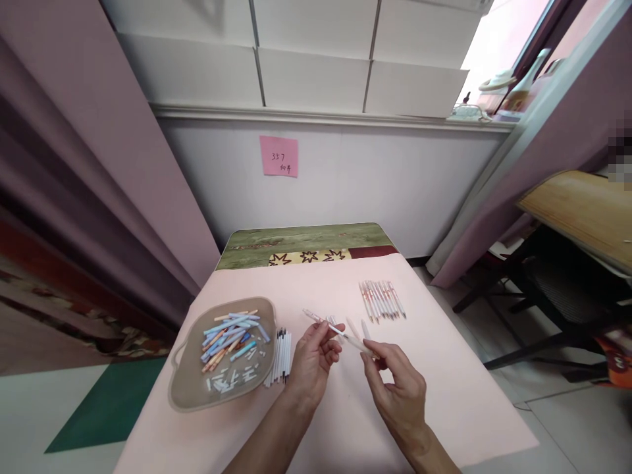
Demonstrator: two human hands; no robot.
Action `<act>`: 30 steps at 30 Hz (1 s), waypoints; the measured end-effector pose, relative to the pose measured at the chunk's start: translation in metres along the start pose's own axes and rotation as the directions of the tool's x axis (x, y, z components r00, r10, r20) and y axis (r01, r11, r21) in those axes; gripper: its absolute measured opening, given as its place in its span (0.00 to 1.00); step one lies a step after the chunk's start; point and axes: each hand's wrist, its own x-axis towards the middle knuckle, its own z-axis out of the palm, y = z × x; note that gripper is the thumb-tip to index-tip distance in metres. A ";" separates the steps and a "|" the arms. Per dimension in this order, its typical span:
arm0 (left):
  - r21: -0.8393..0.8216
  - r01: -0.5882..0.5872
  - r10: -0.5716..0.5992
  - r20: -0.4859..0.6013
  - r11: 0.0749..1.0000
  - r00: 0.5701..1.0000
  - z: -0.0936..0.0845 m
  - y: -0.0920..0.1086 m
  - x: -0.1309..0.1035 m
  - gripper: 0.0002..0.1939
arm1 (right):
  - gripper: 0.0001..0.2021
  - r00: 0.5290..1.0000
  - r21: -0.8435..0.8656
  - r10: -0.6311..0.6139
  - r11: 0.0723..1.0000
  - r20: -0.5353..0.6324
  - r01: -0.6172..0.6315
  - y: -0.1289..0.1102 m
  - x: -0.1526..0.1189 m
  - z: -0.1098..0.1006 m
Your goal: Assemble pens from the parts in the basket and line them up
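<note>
My left hand (316,352) pinches a slim pen (337,328); its clear, patterned end sticks out past the fingers at the upper left. A white refill with a dark tip runs from it toward the right. Between the closed fingertips of my right hand (395,378) is a pale pen barrel (356,343), in line with the refill and meeting its tip; how deep the refill sits in it I cannot tell. Just beyond the hands lie a pinkish barrel (352,325), a whitish barrel (365,329) and small clear pieces (332,320), partly hidden.
On the pink-covered table (444,401), a beige tray (180,388) at left holds coloured barrels and small clear pieces. White refills (281,352) lie between the tray and my left hand. A row of pens (381,299) lies at back right. A dark chair (553,283) stands off to the right.
</note>
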 end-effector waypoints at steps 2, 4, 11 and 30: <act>0.012 -0.006 0.005 0.001 1.000 1.000 0.001 -0.001 -0.002 0.10 | 0.11 1.000 -0.002 -0.001 1.000 -0.002 0.000 0.000 -0.001 -0.002; 0.017 -0.007 0.007 0.006 1.000 1.000 0.002 -0.001 -0.004 0.10 | 0.10 1.000 0.000 -0.002 1.000 -0.006 0.002 -0.001 -0.002 -0.004; 0.002 0.019 -0.019 -0.011 1.000 1.000 0.002 -0.003 -0.007 0.07 | 0.10 1.000 -0.001 -0.024 1.000 0.016 0.024 -0.004 -0.006 -0.008; 0.013 -0.072 0.072 -0.020 0.997 0.997 0.000 0.000 -0.012 0.10 | 0.07 0.992 0.042 0.124 0.992 -0.029 -0.123 -0.003 -0.018 -0.003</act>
